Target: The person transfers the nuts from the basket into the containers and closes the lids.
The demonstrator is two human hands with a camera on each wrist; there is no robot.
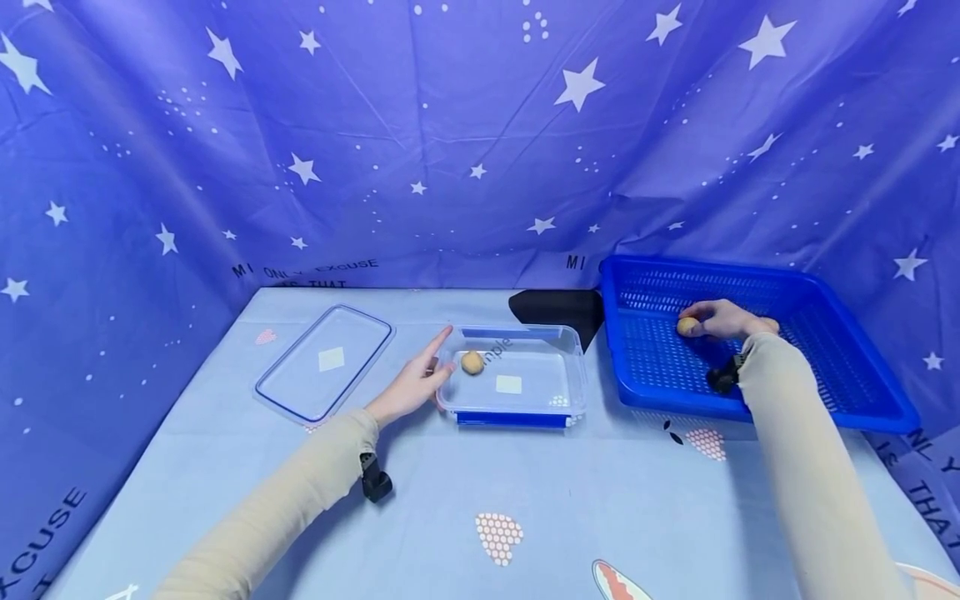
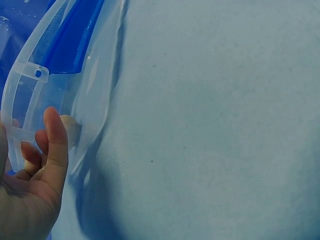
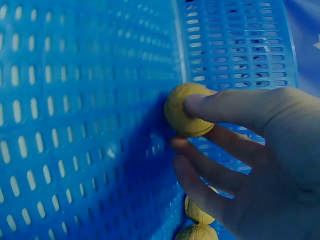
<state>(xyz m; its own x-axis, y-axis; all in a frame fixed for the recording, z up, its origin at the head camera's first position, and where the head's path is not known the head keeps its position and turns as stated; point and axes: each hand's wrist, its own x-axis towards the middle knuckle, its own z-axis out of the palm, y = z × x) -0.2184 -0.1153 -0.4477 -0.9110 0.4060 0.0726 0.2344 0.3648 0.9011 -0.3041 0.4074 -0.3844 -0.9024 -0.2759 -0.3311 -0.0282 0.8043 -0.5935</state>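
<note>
My right hand (image 1: 720, 319) pinches a walnut (image 3: 187, 110) between thumb and fingers, inside the blue basket (image 1: 678, 398). Two more walnuts (image 3: 198, 232) lie below that hand in the right wrist view. My left hand (image 1: 412, 383) is at the left end of a clear plastic container (image 1: 551, 367), its thumb and index finger extended and touching the end by the rim. Its lower fingers look bent in the left wrist view, against the end wall. One walnut (image 1: 472, 362) sits inside the container, near its left end.
A clear lid (image 1: 324, 358) with a blue seal lies on the table left of the container. The container's blue side latch (image 1: 512, 420) hangs along its front. A dark patch (image 1: 558, 312) shows between container and basket. Star-patterned cloth (image 1: 465, 167) stands behind and at the sides.
</note>
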